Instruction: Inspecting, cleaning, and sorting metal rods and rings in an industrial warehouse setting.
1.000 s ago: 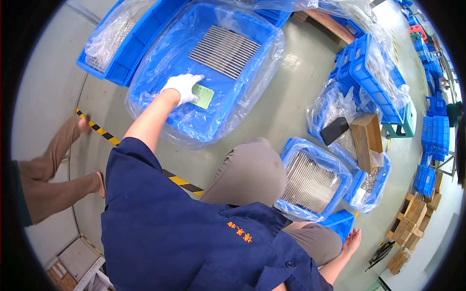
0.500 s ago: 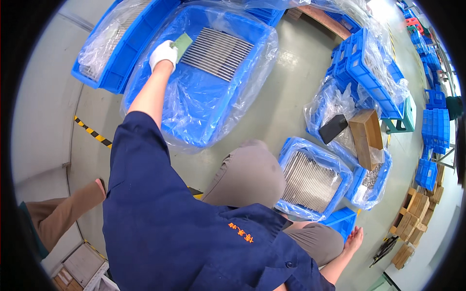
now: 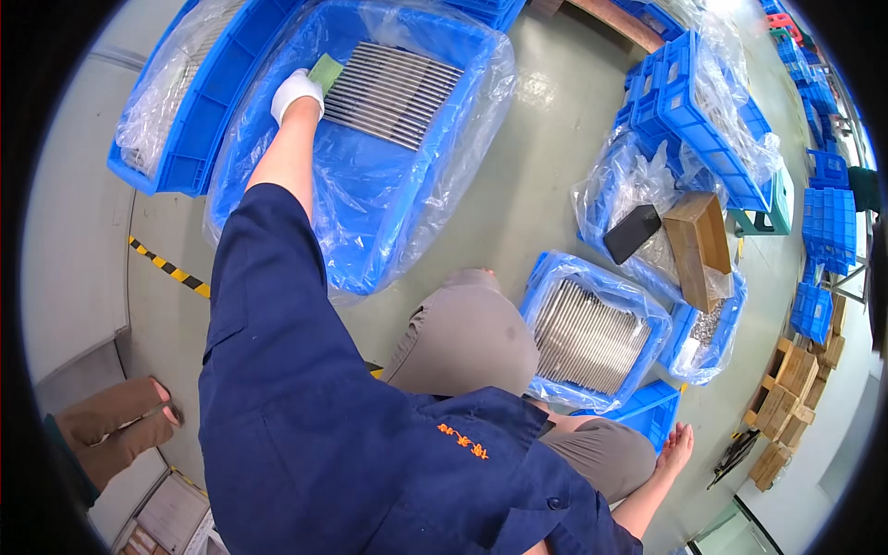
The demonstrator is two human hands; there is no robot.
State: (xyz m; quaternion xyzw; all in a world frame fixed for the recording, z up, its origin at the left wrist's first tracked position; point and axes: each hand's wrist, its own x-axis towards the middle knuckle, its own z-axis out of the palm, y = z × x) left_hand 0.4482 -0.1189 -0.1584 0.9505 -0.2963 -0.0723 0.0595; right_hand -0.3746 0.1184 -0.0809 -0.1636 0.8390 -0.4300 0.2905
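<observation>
My left hand (image 3: 298, 96), in a white glove, pinches a small green pad (image 3: 325, 71) at the left edge of a row of metal rods (image 3: 393, 95). These thin, shiny rods lie side by side in a large blue tub (image 3: 356, 264) lined with clear plastic. Whether the pad touches the rods, I cannot tell. My right hand (image 3: 680, 449) is bare and rests beside my right knee, palm partly up, its fingers loosely spread with nothing seen in them.
Right of my knees stands a smaller lined blue crate of metal rods (image 3: 592, 338). Beyond it are a cardboard box (image 3: 698, 240), a black box (image 3: 633, 233) and stacked blue crates (image 3: 708, 129). Another crate (image 3: 190, 143) flanks the tub. A person's legs (image 3: 120, 430) show at the left.
The view has shifted slightly, so the tub sits farther left. My left hand stays near the rods' left edge with the pad. Both legs of the other person now show.
</observation>
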